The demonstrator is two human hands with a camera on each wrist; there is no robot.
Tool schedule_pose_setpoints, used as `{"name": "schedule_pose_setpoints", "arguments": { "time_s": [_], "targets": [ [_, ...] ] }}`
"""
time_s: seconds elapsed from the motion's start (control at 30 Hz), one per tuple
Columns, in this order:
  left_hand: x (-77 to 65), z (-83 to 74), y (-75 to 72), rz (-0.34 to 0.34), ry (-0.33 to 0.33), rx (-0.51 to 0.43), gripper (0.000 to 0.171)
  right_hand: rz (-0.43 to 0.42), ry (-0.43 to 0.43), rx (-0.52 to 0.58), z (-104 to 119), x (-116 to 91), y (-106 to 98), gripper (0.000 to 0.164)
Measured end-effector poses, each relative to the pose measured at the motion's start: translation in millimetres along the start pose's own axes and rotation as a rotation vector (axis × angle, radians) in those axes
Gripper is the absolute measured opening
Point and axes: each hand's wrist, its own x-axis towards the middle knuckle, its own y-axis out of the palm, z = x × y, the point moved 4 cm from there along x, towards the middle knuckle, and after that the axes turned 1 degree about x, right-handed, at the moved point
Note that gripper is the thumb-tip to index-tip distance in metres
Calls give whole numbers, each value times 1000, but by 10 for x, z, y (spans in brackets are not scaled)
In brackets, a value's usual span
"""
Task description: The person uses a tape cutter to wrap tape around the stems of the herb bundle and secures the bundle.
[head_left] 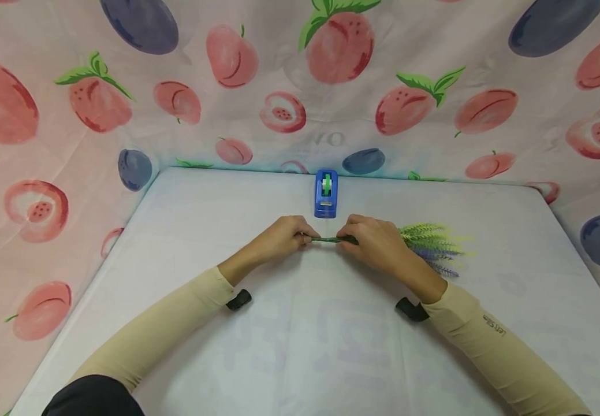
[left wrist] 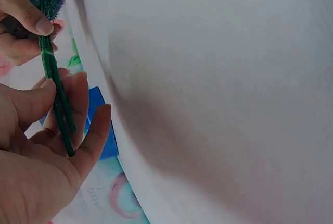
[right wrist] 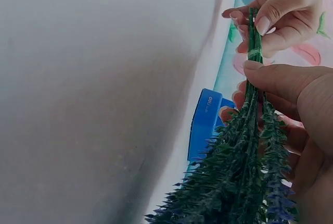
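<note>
A bunch of artificial lavender (head_left: 431, 242) with yellow-green and purple heads lies crosswise between the two hands, its heads to the right. My left hand (head_left: 288, 236) pinches the green stems (left wrist: 63, 110) near their cut ends, thumb on one side and fingers on the other. Nearer the flower heads, my right hand (head_left: 377, 241) grips the same stems between thumb and fingers. A band of clear tape (right wrist: 254, 53) shows round the stems between the hands. Just beyond the hands stands a blue tape dispenser (head_left: 325, 202) with a green roll core.
A white cloth covers the table (head_left: 300, 346). Behind and to the sides hangs a fruit-print curtain (head_left: 279, 69), which meets the table's back edge. Black wrist straps (head_left: 412, 310) stick out under the beige sleeves (head_left: 497, 341).
</note>
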Motion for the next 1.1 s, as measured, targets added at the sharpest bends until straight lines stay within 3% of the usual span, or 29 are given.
{"name": "schedule_pose_setpoints", "arguments": {
  "time_s": [0.17, 0.5, 0.83, 1.1],
  "targets": [
    [3, 5, -9, -38, 21, 15, 23, -3, 4, -9, -3, 23, -16, 14],
    [21, 13, -6, -48, -48, -31, 21, 10, 7, -14, -27, 52, -38, 14],
    [23, 27, -8, -55, 17, 37, 23, 43, 31, 5, -41, 97, 2, 15],
    [15, 3, -21, -44, 32, 73, 24, 89, 60, -14, -66, 139, 57, 16]
  ]
}}
